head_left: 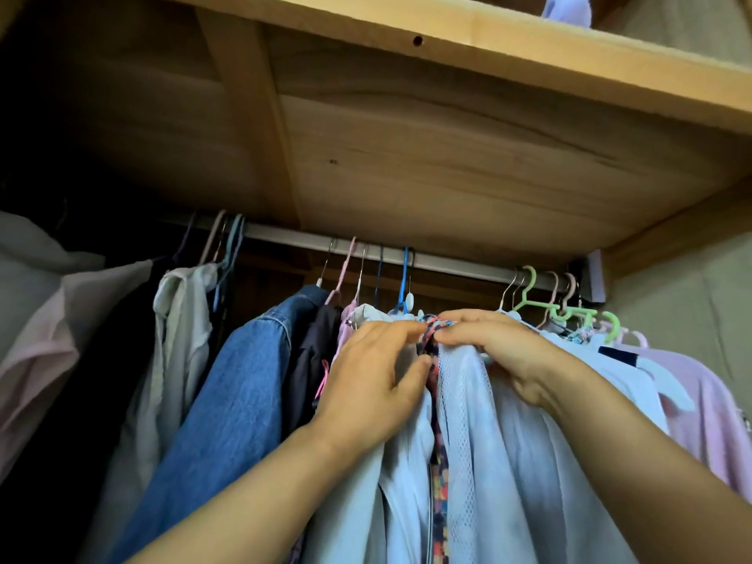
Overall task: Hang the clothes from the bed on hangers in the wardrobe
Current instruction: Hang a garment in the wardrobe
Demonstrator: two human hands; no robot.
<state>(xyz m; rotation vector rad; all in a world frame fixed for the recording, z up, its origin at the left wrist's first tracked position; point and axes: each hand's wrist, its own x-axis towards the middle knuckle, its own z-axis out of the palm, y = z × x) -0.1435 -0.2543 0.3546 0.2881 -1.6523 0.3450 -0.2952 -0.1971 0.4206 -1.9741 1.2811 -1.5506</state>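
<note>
Pinching patterned garment (432, 333), both hands (431, 337)

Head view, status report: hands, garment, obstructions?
Left hand and right hand both pinch the multicoloured patterned garment. It sits squeezed between pale blue clothes. Hanger hidden.

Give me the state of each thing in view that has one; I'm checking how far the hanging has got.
left hand: pinches the patterned garment's top.
right hand: pinches the same garment from the other side.
patterned garment: hanging down between pale clothes, top held by both hands.
denim jacket: hung on the rail.
green hanger: on the rail, apparently bare.
rail: crowded with hangers.
</note>
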